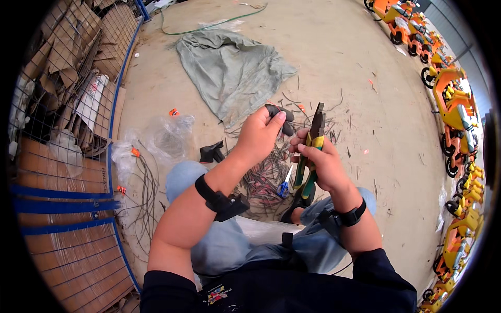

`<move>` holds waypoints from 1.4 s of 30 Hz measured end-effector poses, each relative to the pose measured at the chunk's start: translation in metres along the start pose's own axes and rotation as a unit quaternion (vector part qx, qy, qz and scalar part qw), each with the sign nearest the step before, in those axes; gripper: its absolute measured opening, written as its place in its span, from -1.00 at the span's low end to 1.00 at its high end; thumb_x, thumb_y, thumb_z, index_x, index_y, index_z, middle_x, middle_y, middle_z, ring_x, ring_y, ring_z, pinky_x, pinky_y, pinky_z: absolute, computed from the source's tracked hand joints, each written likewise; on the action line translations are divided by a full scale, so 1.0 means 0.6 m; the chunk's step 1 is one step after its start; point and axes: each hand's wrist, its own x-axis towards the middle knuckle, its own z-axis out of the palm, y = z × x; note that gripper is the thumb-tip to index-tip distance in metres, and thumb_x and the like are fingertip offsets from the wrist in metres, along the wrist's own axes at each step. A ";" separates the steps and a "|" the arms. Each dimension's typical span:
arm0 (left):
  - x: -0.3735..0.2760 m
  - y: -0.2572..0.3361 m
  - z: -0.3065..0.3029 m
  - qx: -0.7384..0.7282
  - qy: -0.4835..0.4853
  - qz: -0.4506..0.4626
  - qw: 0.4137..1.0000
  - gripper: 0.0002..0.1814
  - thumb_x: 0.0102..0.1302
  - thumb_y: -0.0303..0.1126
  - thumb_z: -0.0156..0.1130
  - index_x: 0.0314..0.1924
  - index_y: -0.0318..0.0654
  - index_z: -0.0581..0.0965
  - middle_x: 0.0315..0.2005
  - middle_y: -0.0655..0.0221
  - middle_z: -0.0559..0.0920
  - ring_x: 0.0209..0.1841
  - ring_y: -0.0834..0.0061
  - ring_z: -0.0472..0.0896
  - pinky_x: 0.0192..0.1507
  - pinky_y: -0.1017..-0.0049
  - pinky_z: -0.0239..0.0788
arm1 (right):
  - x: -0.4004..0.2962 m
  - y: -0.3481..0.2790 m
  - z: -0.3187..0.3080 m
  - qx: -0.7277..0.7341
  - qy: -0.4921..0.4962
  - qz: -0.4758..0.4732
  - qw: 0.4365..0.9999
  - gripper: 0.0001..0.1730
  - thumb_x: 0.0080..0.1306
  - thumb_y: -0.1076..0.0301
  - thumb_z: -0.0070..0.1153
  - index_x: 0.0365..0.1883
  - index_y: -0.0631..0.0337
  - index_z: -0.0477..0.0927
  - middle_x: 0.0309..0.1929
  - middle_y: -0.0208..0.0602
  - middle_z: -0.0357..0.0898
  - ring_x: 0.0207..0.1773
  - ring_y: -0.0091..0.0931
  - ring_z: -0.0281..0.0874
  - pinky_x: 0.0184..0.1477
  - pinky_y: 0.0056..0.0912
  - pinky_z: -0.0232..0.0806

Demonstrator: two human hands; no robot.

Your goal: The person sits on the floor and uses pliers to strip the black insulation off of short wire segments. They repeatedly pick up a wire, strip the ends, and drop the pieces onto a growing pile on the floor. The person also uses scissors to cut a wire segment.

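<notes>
Between the fingers of my left hand (pixel 260 131) is a dark, rounded piece (pixel 288 115), with a thin red strand at its top; its kind is unclear. My right hand (pixel 324 158) holds combination pliers (pixel 312 144) with green and yellow handles, jaws pointing up. Whether the jaws are closed is hard to tell. Below both hands, many short cut pieces of dark cable (pixel 260 178) lie heaped on the floor. Blue-handled scissors (pixel 284 186) rest on the heap, blades upward. A black glove-like item (pixel 211 152) lies left of the heap.
A grey-green cloth sack (pixel 235 70) lies ahead. Clear plastic film (pixel 166 135) and long dark cables (pixel 145 187) with orange tags are at the left, beside a blue-framed mesh cage (pixel 117 90) holding cardboard. Yellow and orange scooters (pixel 454 105) line the right. A green hose (pixel 211 28) lies far ahead.
</notes>
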 end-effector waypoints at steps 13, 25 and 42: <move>0.010 0.002 -0.059 0.135 -0.031 -0.038 0.990 -0.78 0.38 -0.32 0.20 -0.21 -0.35 0.64 -0.40 0.55 0.63 -0.34 0.79 0.44 -0.27 0.66 0.28 | 0.020 -0.018 -0.033 -0.112 -0.083 0.148 0.979 -0.38 0.22 0.59 0.02 0.30 0.39 0.29 0.11 -0.17 0.51 0.20 -0.42 0.43 0.23 -0.39 0.26; -0.001 0.002 -0.059 0.248 -0.139 -0.064 0.956 -0.80 0.31 -0.34 0.27 -0.33 -0.36 0.63 -0.57 0.61 0.51 -0.47 0.80 0.35 -0.45 0.61 0.21 | 0.019 -0.006 -0.008 -0.159 -0.103 0.129 0.973 -0.43 0.19 0.60 0.05 0.22 0.30 0.36 0.02 -0.29 0.48 0.07 -0.50 0.41 0.12 -0.41 0.29; -0.006 0.007 -0.049 0.265 -0.157 -0.035 0.951 -0.81 0.30 -0.38 0.23 -0.24 -0.38 0.62 -0.55 0.54 0.55 -0.46 0.77 0.38 -0.42 0.59 0.28 | 0.020 0.019 -0.012 -0.297 -0.080 0.054 0.950 -0.60 0.22 0.56 0.02 0.06 0.26 0.36 -0.23 -0.32 0.44 -0.19 -0.48 0.41 -0.11 -0.44 0.31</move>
